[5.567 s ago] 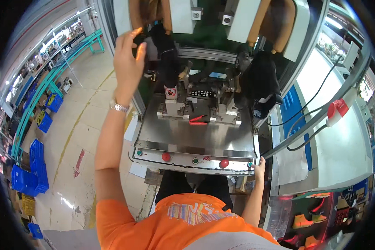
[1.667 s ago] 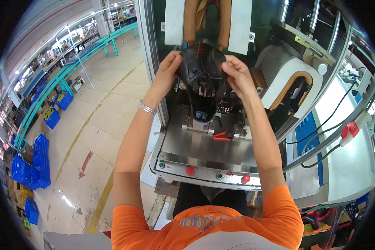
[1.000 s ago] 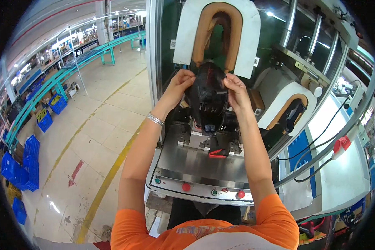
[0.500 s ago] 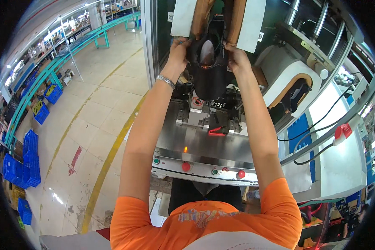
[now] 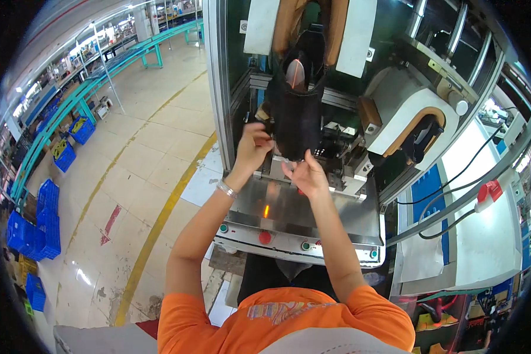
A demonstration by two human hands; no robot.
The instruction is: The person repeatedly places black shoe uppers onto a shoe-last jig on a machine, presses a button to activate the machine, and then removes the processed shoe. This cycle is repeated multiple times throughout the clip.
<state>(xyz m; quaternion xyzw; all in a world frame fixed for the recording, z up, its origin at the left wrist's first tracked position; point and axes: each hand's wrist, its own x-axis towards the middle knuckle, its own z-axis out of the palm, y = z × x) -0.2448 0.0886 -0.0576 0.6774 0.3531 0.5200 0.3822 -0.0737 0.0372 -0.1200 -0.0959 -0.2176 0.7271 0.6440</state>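
A black shoe upper (image 5: 298, 118) sits on a form in the machine, its opening at the top and its toe end pointing toward me. A pale grey form (image 5: 295, 75) shows inside the opening, with a thin red light line across it. My left hand (image 5: 253, 148) is beside the left of the toe end, fingers loosely bent and apart. Just below the toe end is my right hand (image 5: 308, 176), thumb and fingers spread, fingertips close to the upper's lower edge. Whether either hand touches the upper is hard to make out. Neither holds anything visible.
White and brown padded clamps (image 5: 351, 38) flank the upper. On the right a second white padded station (image 5: 422, 127) holds another dark piece. Below runs a metal ledge (image 5: 336, 215) with red and green buttons (image 5: 265, 237). Blue crates (image 5: 48, 218) stand on the floor at left.
Both hands have let go of the sides of the upper's opening and come down toward me to its toe end. The upper stays in the machine between the clamps.
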